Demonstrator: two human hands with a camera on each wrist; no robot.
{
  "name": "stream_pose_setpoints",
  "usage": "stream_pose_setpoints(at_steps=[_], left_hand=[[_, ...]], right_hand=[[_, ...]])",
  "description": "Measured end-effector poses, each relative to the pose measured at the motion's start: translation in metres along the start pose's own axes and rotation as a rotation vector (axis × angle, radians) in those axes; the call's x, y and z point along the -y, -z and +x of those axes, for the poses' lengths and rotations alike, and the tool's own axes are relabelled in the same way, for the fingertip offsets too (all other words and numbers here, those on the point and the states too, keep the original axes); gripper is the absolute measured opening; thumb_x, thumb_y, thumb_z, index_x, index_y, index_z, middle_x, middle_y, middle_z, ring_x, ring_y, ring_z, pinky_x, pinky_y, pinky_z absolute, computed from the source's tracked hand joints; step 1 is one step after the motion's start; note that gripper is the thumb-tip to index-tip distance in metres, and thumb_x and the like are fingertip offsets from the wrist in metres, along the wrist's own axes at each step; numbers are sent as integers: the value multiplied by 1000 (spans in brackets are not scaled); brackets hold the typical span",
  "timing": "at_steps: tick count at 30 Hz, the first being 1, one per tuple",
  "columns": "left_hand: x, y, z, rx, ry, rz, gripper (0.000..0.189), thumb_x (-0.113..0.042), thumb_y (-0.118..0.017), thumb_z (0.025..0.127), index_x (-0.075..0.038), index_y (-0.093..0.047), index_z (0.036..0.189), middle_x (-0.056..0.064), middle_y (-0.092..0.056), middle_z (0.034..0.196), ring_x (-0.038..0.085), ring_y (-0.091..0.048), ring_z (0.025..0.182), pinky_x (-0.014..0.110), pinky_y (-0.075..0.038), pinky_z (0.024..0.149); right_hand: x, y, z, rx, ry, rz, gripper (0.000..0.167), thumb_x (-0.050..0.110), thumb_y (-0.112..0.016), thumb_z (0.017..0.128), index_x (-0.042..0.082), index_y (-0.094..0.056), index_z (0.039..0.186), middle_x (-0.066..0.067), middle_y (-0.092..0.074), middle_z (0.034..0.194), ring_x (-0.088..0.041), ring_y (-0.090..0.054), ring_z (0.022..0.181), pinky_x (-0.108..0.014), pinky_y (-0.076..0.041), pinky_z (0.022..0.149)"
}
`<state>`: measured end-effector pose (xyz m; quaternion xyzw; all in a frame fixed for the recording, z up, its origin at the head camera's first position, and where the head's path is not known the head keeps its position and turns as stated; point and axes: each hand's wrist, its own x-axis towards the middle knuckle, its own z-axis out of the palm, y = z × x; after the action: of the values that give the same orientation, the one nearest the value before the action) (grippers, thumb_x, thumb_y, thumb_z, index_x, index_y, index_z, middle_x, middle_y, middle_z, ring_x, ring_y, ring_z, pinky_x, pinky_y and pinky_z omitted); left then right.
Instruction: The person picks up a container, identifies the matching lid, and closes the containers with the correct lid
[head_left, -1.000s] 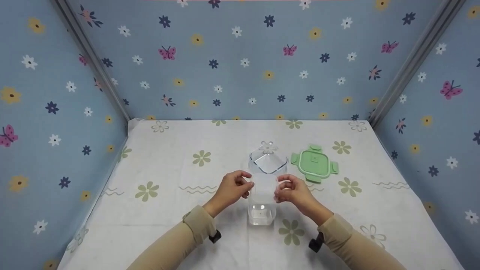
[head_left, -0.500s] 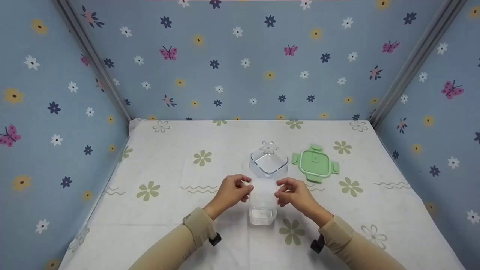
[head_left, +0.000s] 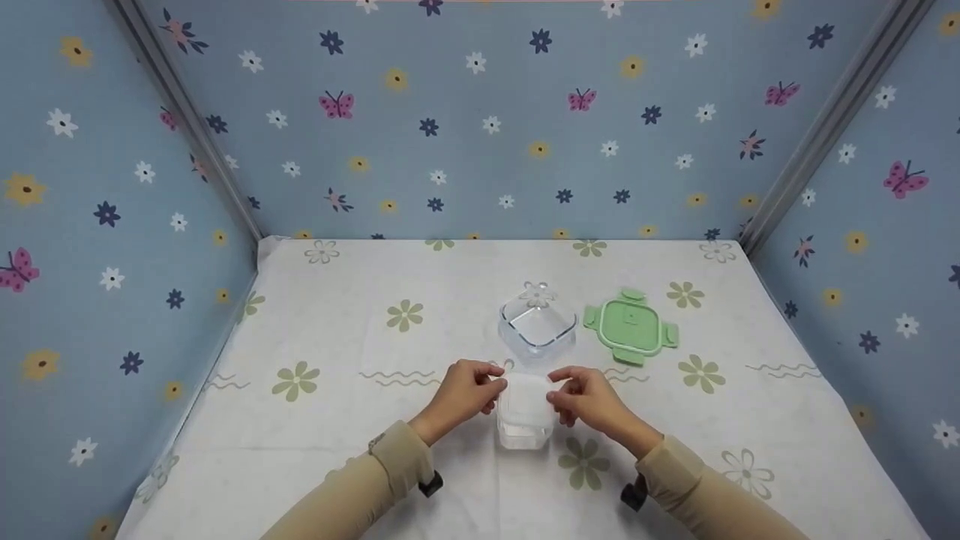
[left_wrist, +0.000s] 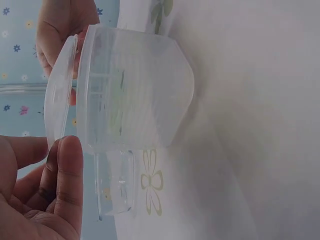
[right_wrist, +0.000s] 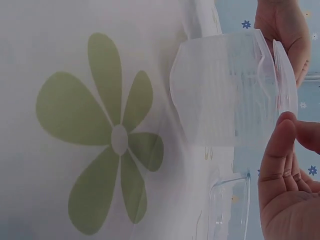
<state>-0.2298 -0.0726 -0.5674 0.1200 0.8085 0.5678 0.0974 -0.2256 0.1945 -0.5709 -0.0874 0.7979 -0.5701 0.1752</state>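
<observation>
A frosted, see-through lid (head_left: 526, 397) is held tilted over a clear plastic container (head_left: 523, 436) that stands on the table. My left hand (head_left: 469, 390) pinches the lid's left edge between thumb and fingers. On the other side my right hand (head_left: 589, 401) pinches its right edge. In the left wrist view a narrow gap shows between the lid (left_wrist: 61, 92) and the rim of the container (left_wrist: 135, 87). The right wrist view also shows the lid (right_wrist: 286, 82) just over the container (right_wrist: 225, 90), close to its rim.
Behind the hands stands a square glass container (head_left: 538, 326) without a lid on it. A green lid (head_left: 630, 328) with side flaps lies to its right. The white flowered cloth (head_left: 337, 427) covers the table, and blue patterned walls (head_left: 480, 135) enclose three sides.
Both hands have moved down and nearer, bringing the frosted lid lower over the plastic container. It covers more of the opening now. The glass container and green lid have stayed in place.
</observation>
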Motion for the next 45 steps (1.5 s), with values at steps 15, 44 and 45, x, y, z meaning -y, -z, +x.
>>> stream_pose_setpoints(at_steps=[15, 44, 45], left_hand=[[8, -4, -4, 24, 9, 57, 28, -11, -68, 101, 10, -75, 119, -2, -67, 75, 7, -61, 61, 20, -52, 57], [17, 3, -9, 234, -195, 185, 72, -35, -82, 98, 3, -54, 152, 21, -60, 152, 38, -61, 137, 58, -56, 109], [17, 4, -9, 252, -223, 200, 76, -35, -85, 95, 3, -53, 153, 20, -60, 153, 36, -60, 138, 58, -56, 110]], right_hand=[[0, -3, -4, 19, -3, -62, 40, 8, -75, 99, -13, -66, 133, -1, -69, 75, -11, -66, 61, -25, -58, 57], [-10, -3, -6, -21, 217, -207, 65, 22, -87, 93, -8, -59, 144, -28, -67, 134, -40, -68, 120, -52, -60, 103], [-10, -4, -7, -8, 230, -213, 68, 23, -88, 93, -7, -58, 146, -29, -65, 139, -43, -66, 126, -57, -58, 106]])
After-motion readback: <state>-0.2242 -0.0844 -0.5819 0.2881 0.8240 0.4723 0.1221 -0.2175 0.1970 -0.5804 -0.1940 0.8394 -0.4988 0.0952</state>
